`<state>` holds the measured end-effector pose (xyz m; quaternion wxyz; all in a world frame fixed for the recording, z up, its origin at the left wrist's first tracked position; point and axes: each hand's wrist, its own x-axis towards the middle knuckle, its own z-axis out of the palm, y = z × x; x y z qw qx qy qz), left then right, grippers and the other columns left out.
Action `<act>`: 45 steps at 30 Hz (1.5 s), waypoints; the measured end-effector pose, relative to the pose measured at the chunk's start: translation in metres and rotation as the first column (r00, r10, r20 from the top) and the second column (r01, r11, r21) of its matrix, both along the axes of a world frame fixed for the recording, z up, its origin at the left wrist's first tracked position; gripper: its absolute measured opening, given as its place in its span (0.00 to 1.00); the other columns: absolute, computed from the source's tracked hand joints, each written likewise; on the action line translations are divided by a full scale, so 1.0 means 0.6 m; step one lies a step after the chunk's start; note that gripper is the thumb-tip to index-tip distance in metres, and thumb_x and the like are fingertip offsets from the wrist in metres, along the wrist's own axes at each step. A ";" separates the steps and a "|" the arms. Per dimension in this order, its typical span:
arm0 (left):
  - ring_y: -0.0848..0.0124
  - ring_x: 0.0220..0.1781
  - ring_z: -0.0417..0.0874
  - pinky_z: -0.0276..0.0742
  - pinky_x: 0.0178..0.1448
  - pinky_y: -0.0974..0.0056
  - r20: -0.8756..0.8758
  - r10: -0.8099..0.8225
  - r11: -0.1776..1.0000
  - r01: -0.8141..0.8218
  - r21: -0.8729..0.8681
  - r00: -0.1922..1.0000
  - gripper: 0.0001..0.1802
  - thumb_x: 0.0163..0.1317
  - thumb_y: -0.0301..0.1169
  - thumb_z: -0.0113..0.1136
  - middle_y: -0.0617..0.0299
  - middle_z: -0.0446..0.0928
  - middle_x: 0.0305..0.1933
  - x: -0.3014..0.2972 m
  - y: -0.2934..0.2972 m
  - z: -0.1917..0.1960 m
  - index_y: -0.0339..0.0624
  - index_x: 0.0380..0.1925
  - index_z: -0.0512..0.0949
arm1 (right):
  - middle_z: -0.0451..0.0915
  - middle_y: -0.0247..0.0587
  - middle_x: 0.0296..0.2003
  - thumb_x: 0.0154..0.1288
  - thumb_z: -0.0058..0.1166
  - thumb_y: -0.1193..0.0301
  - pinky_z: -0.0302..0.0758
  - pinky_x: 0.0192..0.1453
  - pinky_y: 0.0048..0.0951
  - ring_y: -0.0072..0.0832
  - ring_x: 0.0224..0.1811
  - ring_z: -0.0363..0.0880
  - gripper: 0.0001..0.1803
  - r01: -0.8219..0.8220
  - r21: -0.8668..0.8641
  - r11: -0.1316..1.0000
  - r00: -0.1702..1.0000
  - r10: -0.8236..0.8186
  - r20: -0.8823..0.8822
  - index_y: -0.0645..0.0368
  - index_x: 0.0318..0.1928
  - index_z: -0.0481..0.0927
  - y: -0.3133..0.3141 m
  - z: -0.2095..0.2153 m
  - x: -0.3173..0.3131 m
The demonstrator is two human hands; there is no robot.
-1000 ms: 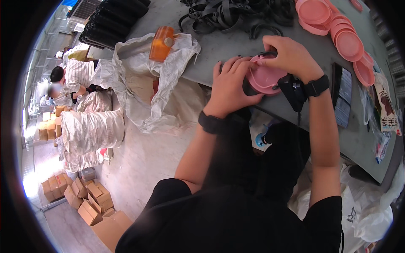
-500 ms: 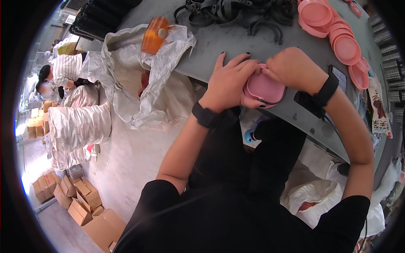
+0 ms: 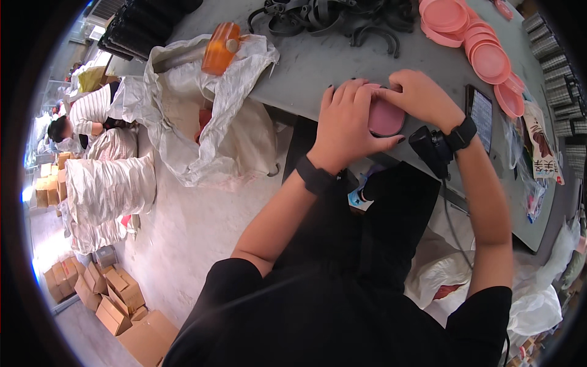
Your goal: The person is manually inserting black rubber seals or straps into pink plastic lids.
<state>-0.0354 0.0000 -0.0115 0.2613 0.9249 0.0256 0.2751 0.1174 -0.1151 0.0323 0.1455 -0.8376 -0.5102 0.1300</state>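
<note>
At the front edge of the grey table, a pink lid-like piece (image 3: 386, 116) with rounded corners is held between my hands, with a dark line along its near edge. My left hand (image 3: 345, 125) wraps its left side, the thumb reaching below the near edge and the fingers over the far left. From the right, my right hand (image 3: 425, 101) pinches the far right rim between thumb and curled fingers. Several similar pink lids (image 3: 490, 62) overlap in a row at the far right. Black curved straps or handles (image 3: 324, 17) lie in a heap at the far side.
A phone (image 3: 479, 117) lies right of my right wrist. Beside that wrist hangs a black device (image 3: 430, 150) with a cable. An orange jar (image 3: 221, 49) rests on a large white sack (image 3: 244, 140) at the left. Cardboard boxes (image 3: 119, 287) stand on the floor; a person (image 3: 92, 113) bends over sacks.
My right hand has unrolled from a tight fist over the lid and shifted to its far right rim. My left thumb has slid outward along the near edge. The view has shifted slightly.
</note>
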 end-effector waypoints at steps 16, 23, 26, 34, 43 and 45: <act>0.49 0.62 0.71 0.64 0.63 0.50 0.063 0.051 0.872 -0.014 -0.489 0.997 0.24 0.62 0.39 0.53 0.43 0.71 0.59 -0.009 -0.012 -0.005 0.36 0.55 0.67 | 0.81 0.51 0.36 0.63 0.53 0.70 0.75 0.42 0.44 0.50 0.41 0.79 0.13 0.551 0.450 0.702 0.832 -0.504 -0.233 0.58 0.48 0.75 -0.012 -0.047 -0.136; 0.50 0.72 0.61 0.44 0.73 0.37 -0.210 0.149 0.962 -0.190 -0.195 0.966 0.23 0.65 0.31 0.43 0.50 0.68 0.67 -0.027 -0.003 -0.009 0.37 0.60 0.66 | 0.81 0.44 0.38 0.61 0.56 0.69 0.76 0.42 0.40 0.46 0.40 0.80 0.11 0.564 0.567 0.601 0.814 -0.520 -0.258 0.55 0.44 0.77 -0.013 -0.056 -0.150; 0.47 0.76 0.53 0.35 0.73 0.32 -0.307 0.180 0.965 -0.227 -0.127 0.935 0.23 0.65 0.32 0.42 0.53 0.65 0.70 -0.027 -0.001 0.003 0.40 0.60 0.68 | 0.81 0.44 0.35 0.61 0.57 0.70 0.76 0.40 0.38 0.43 0.36 0.81 0.10 0.586 0.553 0.592 0.805 -0.507 -0.309 0.56 0.43 0.78 -0.021 -0.058 -0.151; 0.55 0.38 0.83 0.78 0.43 0.56 -0.138 0.312 0.751 -0.333 -0.569 0.940 0.18 0.61 0.23 0.44 0.45 0.79 0.43 -0.052 0.065 0.043 0.33 0.51 0.74 | 0.73 0.31 0.22 0.63 0.58 0.71 0.68 0.32 0.22 0.17 0.25 0.71 0.13 0.488 0.578 0.655 0.787 -0.044 -0.615 0.61 0.46 0.78 0.004 -0.023 -0.107; 0.52 0.55 0.78 0.72 0.59 0.54 0.073 0.903 0.422 -0.906 0.029 0.423 0.21 0.60 0.30 0.51 0.49 0.79 0.52 -0.277 0.393 0.068 0.39 0.53 0.76 | 0.78 0.44 0.46 0.57 0.61 0.68 0.71 0.53 0.44 0.41 0.49 0.77 0.17 0.262 0.752 0.605 0.857 -0.505 0.108 0.56 0.47 0.79 0.077 -0.102 0.095; 0.52 0.55 0.78 0.72 0.59 0.55 0.053 0.875 0.477 -0.875 0.082 0.481 0.20 0.60 0.31 0.52 0.49 0.79 0.52 -0.285 0.394 0.071 0.39 0.52 0.76 | 0.79 0.43 0.45 0.58 0.61 0.68 0.72 0.52 0.42 0.39 0.48 0.78 0.15 0.337 0.677 0.654 0.860 -0.507 0.062 0.57 0.45 0.80 0.084 -0.104 0.096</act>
